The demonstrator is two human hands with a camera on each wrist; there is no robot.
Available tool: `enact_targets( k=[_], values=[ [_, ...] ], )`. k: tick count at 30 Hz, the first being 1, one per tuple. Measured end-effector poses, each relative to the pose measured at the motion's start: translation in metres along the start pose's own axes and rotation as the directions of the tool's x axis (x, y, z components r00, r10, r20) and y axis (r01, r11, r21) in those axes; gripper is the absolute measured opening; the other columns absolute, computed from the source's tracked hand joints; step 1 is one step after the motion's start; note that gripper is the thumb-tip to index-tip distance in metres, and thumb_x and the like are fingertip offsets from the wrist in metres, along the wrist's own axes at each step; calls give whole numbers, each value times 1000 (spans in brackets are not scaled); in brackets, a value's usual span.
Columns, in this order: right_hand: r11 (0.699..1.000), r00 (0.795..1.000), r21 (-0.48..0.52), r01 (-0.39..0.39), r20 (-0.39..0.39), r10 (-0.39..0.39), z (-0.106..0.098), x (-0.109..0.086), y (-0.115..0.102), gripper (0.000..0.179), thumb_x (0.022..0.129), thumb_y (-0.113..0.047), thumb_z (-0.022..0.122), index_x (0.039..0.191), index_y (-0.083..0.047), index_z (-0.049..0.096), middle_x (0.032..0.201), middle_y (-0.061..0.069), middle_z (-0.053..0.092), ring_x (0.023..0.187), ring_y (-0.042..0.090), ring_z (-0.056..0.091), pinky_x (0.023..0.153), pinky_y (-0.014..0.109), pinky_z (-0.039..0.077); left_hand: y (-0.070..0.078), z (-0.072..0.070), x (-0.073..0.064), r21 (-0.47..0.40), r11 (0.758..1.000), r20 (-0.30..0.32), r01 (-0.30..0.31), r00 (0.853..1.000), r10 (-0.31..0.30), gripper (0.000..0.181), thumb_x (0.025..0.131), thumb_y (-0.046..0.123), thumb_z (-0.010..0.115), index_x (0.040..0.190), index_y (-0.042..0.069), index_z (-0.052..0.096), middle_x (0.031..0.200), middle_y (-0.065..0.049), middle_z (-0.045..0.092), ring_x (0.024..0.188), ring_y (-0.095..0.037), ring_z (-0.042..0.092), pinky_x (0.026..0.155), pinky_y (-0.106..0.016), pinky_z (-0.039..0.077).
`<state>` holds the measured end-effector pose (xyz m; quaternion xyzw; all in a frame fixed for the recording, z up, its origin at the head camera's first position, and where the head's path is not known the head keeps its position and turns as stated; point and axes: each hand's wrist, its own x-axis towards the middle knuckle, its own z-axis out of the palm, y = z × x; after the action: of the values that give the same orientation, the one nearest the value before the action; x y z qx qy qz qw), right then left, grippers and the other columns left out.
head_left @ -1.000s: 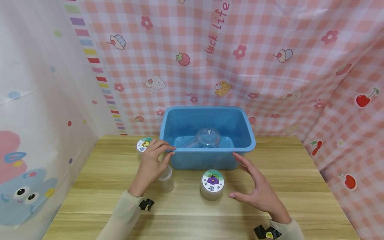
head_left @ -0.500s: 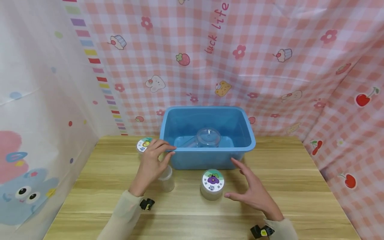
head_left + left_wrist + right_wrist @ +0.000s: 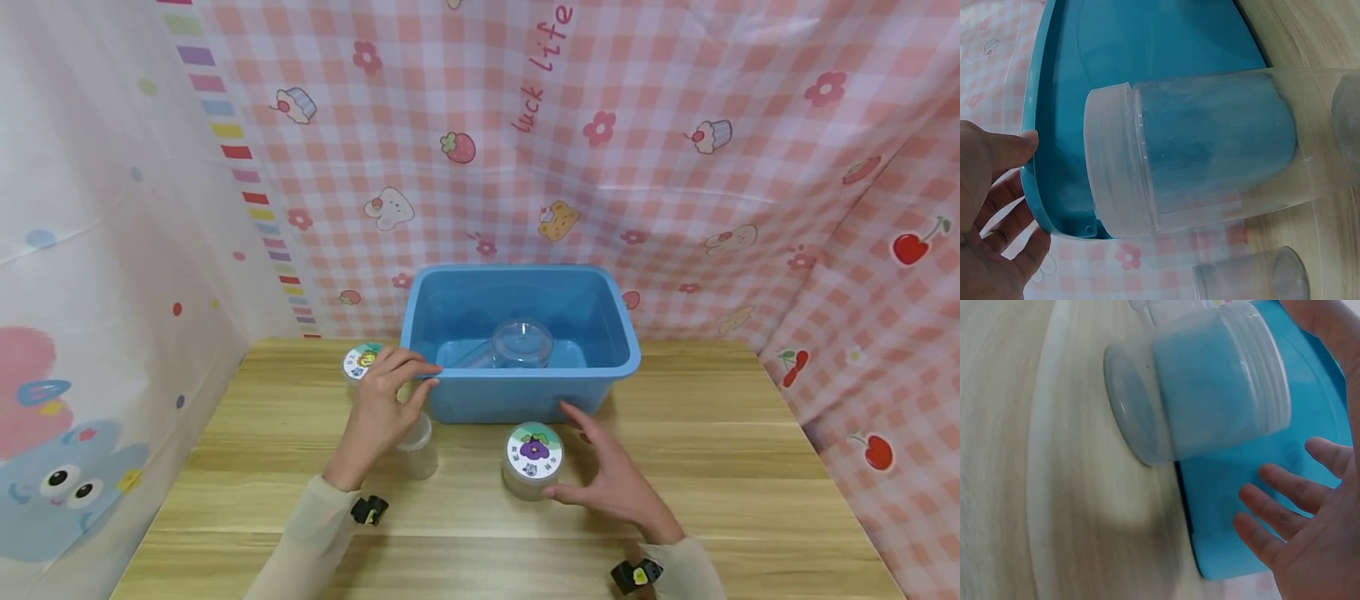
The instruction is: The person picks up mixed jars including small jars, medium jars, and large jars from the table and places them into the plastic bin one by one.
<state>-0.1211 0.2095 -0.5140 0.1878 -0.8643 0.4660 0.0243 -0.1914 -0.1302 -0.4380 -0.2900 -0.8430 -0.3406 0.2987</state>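
In the head view my left hand (image 3: pixel 382 408) holds the front left corner of a blue plastic bin (image 3: pixel 517 400), the rim between thumb and fingers. A clear plastic jar (image 3: pixel 420 458) stands beside that hand, partly hidden by it; it looms large in the left wrist view, with a frosted lid (image 3: pixel 1110 162). My right hand (image 3: pixel 615 475) is spread beside a short clear jar (image 3: pixel 531 482) with an eggplant picture on its lid. Its thumb tip is close to the jar's side; whether they touch, I cannot tell. In the right wrist view the fingers (image 3: pixel 1266 540) are loosely extended.
Inside the bin lies a clear round-topped container (image 3: pixel 522 343). Another jar (image 3: pixel 360 364) with a picture lid stands behind my left hand. All rests on a wooden table (image 3: pixel 712 450), with a pink checked cloth (image 3: pixel 480 192) hanging behind.
My right hand has moved left, closing the gap to the eggplant-lid jar. The left hand has stayed on the bin's rim.
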Motion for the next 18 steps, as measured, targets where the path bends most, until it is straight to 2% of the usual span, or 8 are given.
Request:
enact_targets(
  k=[7, 13, 18],
  values=[
    [999, 1000, 30, -27, 7, 26, 11, 5, 1, 113, 68, -46, 95, 160, -22, 34, 161, 1, 44, 146, 27, 46, 117, 57, 40, 0, 0, 0, -6, 1000, 0, 13, 1000, -13, 17, 83, 3, 85, 97, 11, 80, 96, 0, 72, 96, -19, 61, 80, -34, 54],
    [997, 999, 65, -35, 17, 34, 21, 7, 5, 111, 68, -44, 95, 159, -21, 35, 160, 2, 46, 144, 24, 49, 119, 57, 35, 1, -1, -1, -2, 1000, 1, 21, 1000, -21, 17, 82, 4, 85, 97, 8, 80, 96, 0, 72, 97, -19, 61, 81, -35, 55],
    [989, 993, 96, -110, 42, 106, 26, 7, 6, 107, 69, -42, 95, 157, -22, 38, 160, 0, 46, 147, 25, 44, 121, 56, 34, 1, -1, -1, 1, 1000, -5, 5, 1000, -5, 17, 82, 4, 85, 97, 9, 80, 96, -1, 72, 97, -20, 61, 81, -35, 55]
  ],
)
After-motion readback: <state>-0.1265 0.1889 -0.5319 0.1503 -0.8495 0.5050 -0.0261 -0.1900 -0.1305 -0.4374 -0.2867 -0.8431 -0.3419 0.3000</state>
